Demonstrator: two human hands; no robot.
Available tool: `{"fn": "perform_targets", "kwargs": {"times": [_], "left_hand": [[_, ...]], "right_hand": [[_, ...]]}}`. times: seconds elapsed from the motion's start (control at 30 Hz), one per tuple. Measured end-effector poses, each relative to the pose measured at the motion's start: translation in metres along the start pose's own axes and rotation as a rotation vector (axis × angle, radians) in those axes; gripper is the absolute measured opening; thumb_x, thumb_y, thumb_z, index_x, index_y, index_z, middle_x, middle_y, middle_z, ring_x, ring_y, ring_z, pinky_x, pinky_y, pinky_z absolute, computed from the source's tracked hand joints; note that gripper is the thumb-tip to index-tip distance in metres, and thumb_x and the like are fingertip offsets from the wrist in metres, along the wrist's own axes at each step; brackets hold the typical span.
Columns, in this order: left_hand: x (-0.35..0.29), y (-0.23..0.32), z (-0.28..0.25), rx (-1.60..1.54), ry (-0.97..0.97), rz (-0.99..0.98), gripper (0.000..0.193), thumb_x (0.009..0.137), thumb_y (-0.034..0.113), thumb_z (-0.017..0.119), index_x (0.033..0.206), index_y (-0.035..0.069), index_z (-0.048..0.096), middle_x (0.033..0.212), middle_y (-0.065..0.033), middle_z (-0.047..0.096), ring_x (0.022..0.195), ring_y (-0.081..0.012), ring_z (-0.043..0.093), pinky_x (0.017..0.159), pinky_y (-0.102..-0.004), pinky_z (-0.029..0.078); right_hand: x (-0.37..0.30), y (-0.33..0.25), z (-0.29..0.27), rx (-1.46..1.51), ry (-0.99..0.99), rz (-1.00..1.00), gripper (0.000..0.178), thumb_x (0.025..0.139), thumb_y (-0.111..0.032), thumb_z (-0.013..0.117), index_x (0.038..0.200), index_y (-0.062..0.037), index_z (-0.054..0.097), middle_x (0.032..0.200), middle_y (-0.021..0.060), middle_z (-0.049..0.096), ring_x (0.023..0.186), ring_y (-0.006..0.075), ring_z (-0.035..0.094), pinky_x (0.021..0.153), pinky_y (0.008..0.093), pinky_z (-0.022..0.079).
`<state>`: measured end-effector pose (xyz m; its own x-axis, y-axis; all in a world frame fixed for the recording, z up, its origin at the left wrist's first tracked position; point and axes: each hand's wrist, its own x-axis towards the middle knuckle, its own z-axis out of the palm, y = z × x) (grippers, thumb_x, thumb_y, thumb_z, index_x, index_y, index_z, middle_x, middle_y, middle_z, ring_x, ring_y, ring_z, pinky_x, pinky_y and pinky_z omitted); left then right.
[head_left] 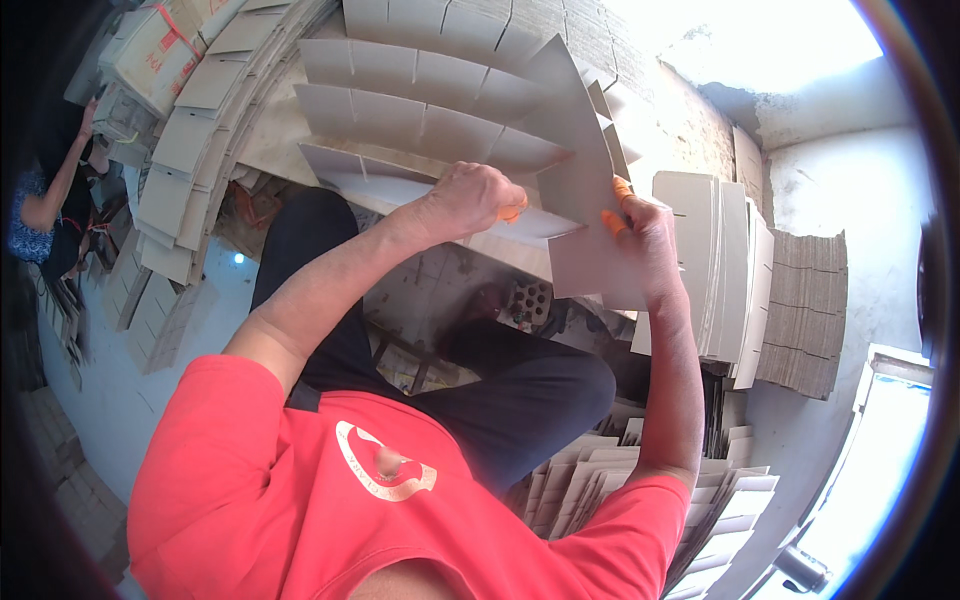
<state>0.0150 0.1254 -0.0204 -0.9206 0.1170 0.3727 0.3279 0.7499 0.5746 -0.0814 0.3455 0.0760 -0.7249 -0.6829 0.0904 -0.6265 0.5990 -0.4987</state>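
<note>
Several long slotted cardboard divider strips (pixel 370 107) stand on edge in rows in front of me. The nearest strip (pixel 345 170) passes behind my left hand (pixel 475 205), whose fingers are closed on it. Orange covering shows on a fingertip of that hand. A wider cardboard divider piece (pixel 565 95) stands crosswise at the right ends of the rows. My right hand (pixel 645 235) grips its near edge, with orange coverings on the thumb and a finger. Part of the cardboard below that hand (pixel 585 265) hangs toward me. My left fingertips are partly hidden.
Stacked cardboard sheets (pixel 690 260) and a brown bundle (pixel 800 315) stand at right. More divider pieces (pixel 590 480) lie low right. A long stack (pixel 180 170) and a printed carton (pixel 150 60) are at left, near another person's arm (pixel 60 190).
</note>
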Motion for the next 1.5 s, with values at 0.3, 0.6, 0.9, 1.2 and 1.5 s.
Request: {"fn": "perform_targets", "kwargs": {"times": [0.3,0.6,0.9,1.2,1.5], "left_hand": [[-0.001,0.005,-0.007,0.003,-0.003,0.012,0.004,0.075,0.006,0.059,0.075,0.008,0.062,0.070,-0.0089,0.065,0.072,-0.0289,0.065,0.063,-0.0399,0.052],[0.004,0.005,-0.003,0.014,-0.003,0.046,0.005,0.080,0.008,0.064,0.082,0.004,0.066,0.072,-0.0086,0.066,0.071,-0.0249,0.063,0.061,-0.0362,0.050],[0.013,0.013,0.003,-0.032,-0.009,-0.011,0.012,0.077,0.010,0.069,0.086,0.003,0.066,0.074,-0.0102,0.065,0.071,-0.0276,0.062,0.065,-0.0373,0.049],[0.024,0.032,0.020,0.057,-0.085,0.050,0.018,0.074,0.009,0.070,0.089,0.002,0.063,0.076,-0.0119,0.065,0.073,-0.0293,0.064,0.066,-0.0392,0.050],[0.029,0.030,0.029,0.049,-0.103,-0.006,0.012,0.076,0.008,0.068,0.085,0.003,0.062,0.073,-0.0126,0.065,0.072,-0.0308,0.064,0.065,-0.0414,0.049]], "right_hand": [[-0.002,-0.010,0.004,-0.348,-0.024,-0.067,0.011,0.080,-0.003,0.054,0.086,0.0050,0.058,0.075,0.0229,0.059,0.077,0.0410,0.059,0.067,0.0459,0.045],[0.010,-0.011,0.000,-0.315,-0.088,-0.133,0.018,0.071,0.005,0.057,0.089,0.0032,0.058,0.076,0.0187,0.062,0.076,0.0371,0.062,0.066,0.0443,0.049],[0.004,0.002,-0.002,-0.221,-0.052,-0.127,0.031,0.078,-0.002,0.068,0.109,0.0015,0.063,0.067,0.0135,0.056,0.058,0.0229,0.054,0.058,0.0360,0.045],[-0.045,0.007,0.004,0.040,0.003,0.124,0.062,0.078,0.009,0.056,0.138,-0.0050,0.044,0.088,0.0229,0.065,0.071,0.0304,0.063,0.071,0.0330,0.049],[-0.073,0.029,0.047,-0.228,-0.070,0.016,0.055,0.080,-0.005,0.061,0.134,-0.0036,0.048,0.074,0.0167,0.062,0.062,0.0337,0.061,0.058,0.0430,0.049]]}}
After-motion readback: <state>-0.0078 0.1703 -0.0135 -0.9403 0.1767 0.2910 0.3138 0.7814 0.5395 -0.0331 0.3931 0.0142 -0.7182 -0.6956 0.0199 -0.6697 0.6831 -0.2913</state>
